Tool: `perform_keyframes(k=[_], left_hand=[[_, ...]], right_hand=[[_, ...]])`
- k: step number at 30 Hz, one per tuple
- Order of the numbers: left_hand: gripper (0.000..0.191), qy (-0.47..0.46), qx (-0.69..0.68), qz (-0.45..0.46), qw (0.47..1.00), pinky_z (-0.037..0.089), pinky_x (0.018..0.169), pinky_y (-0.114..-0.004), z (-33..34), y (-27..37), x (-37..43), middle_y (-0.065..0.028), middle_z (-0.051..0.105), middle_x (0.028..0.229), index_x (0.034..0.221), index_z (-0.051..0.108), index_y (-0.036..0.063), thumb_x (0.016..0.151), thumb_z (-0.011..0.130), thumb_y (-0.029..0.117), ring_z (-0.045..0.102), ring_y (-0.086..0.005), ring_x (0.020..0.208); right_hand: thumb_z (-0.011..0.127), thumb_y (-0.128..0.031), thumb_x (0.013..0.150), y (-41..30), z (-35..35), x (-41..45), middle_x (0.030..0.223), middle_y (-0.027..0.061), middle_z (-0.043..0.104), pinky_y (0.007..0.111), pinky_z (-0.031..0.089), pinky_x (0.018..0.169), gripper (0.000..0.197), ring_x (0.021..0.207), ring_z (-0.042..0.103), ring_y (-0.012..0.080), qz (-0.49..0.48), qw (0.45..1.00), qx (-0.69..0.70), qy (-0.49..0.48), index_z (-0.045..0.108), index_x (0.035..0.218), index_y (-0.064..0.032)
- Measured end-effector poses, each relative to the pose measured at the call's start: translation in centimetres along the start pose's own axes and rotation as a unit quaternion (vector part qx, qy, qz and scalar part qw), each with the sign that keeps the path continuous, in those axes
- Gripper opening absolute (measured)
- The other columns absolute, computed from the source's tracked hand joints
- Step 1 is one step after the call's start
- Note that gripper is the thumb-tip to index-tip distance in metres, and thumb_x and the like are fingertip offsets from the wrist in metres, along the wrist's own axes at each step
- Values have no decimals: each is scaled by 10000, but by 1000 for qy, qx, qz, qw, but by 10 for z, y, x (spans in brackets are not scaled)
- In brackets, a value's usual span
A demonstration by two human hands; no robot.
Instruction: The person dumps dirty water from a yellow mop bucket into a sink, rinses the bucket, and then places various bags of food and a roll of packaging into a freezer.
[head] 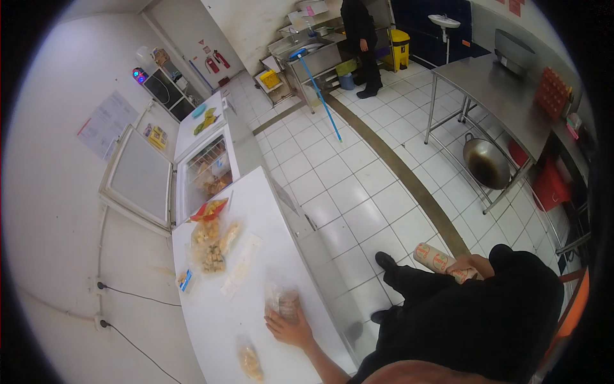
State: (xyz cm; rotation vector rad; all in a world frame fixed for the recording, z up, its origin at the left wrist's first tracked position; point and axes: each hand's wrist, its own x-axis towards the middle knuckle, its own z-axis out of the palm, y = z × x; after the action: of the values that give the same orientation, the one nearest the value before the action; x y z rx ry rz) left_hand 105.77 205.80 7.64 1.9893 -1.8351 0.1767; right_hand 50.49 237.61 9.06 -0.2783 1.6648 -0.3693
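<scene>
My left hand (290, 330) grips the near end of a clear plastic bag (284, 301) with brownish food in it, on the white lid of a chest freezer (211, 331). In my right hand (470, 265), beside my leg, is a cylinder of brown paper printed in red and green (431, 257); whether it is a roll or a stack of cups is unclear. Farther along the lid lie a bag of pale cubes (211, 257), a narrow bag of yellowish food (231, 236) and a red-edged bag (209, 210). Closer to me rests a small bag of pale food (250, 363).
A second freezer (180, 180) stands with its lid (144, 175) raised. A blue-handled mop (320, 98) leans on the steel sink (314, 55), where a person (360, 43) stands. A steel table (499, 91) is on the right, a wok (487, 163) below it.
</scene>
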Motion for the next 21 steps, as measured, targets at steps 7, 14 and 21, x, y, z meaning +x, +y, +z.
perform_keyframes(k=[7,14,21], left_hand=[[1003,-157,22,-89,983,324,1206,-670,-65,35,21,-204,373,1719,1665,402,166,884,742,695,346,-453,1568],[901,-133,30,130,982,216,1254,-723,19,40,82,-149,405,1708,1637,445,171,888,755,564,322,-468,1579],[813,-74,55,278,956,197,1253,-742,40,5,74,-167,476,1654,1617,485,132,913,768,423,376,-409,1562]], right_hand=[[843,-525,779,20,37,-58,1108,129,774,402,619,826,652,928,771,253,19,1000,-16,3,759,1228,-60],[821,-544,799,61,50,-20,1082,123,773,406,610,815,618,910,766,251,57,992,-99,45,772,1195,-73],[844,-528,778,112,19,105,1059,167,785,420,601,884,602,941,772,304,-34,945,-294,141,788,1096,-19]])
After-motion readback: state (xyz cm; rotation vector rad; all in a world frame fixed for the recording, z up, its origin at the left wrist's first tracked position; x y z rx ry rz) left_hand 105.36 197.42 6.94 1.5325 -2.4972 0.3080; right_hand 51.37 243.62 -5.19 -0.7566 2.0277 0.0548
